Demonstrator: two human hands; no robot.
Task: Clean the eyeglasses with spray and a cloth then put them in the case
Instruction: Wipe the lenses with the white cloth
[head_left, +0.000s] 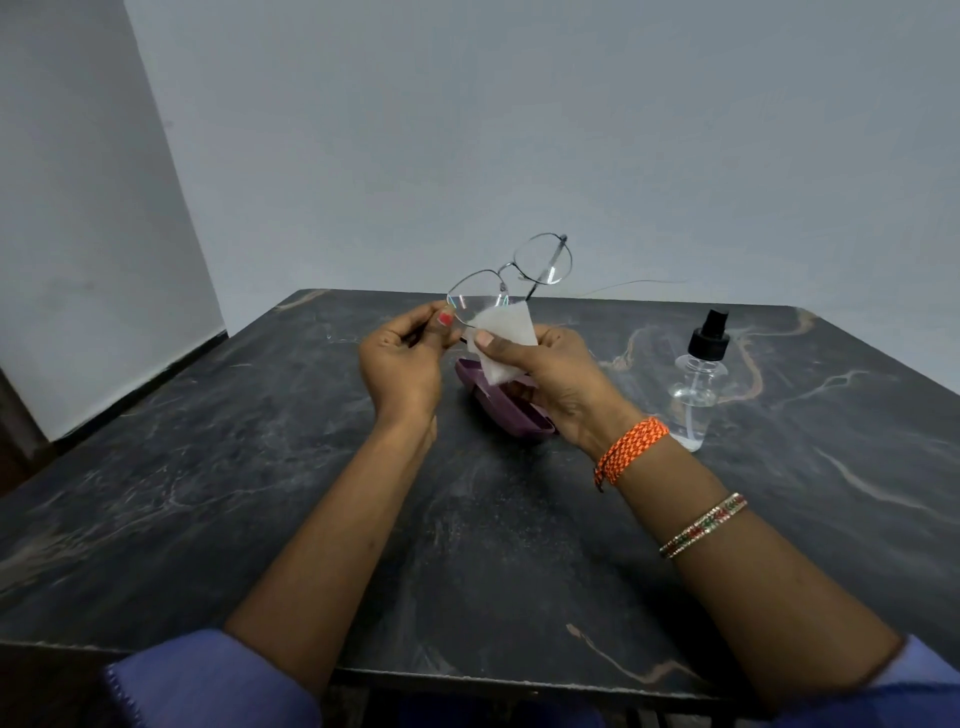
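Currently you are mid-wipe. Your left hand (402, 358) pinches the eyeglasses (511, 278) at the rim of 1 lens, holding them raised above the table (208, 467), tilted, with the other lens up and away from you. Your right hand (550, 374) grips the white cloth (501, 338), thumb on top, pressing it to the lower edge of the near lens.

Notes for this step:
- Keep the left pinch on the metal rim or hinge, not on the glass; a fingertip appears close to the lens edge and would likely smear it.
- Sandwich the lens between 2 layers of cloth and rub in small circles, with light pressure; the wire frame looks thin and probably bends easily.
- Do the far lens afterwards, shifting the left grip first.

The purple case (511, 408) lies open on the table directly below your hands, partly hidden by them. The spray bottle (698, 379) stands upright on the table, just beside your right wrist, untouched. Whether the lens is wet cannot be told.
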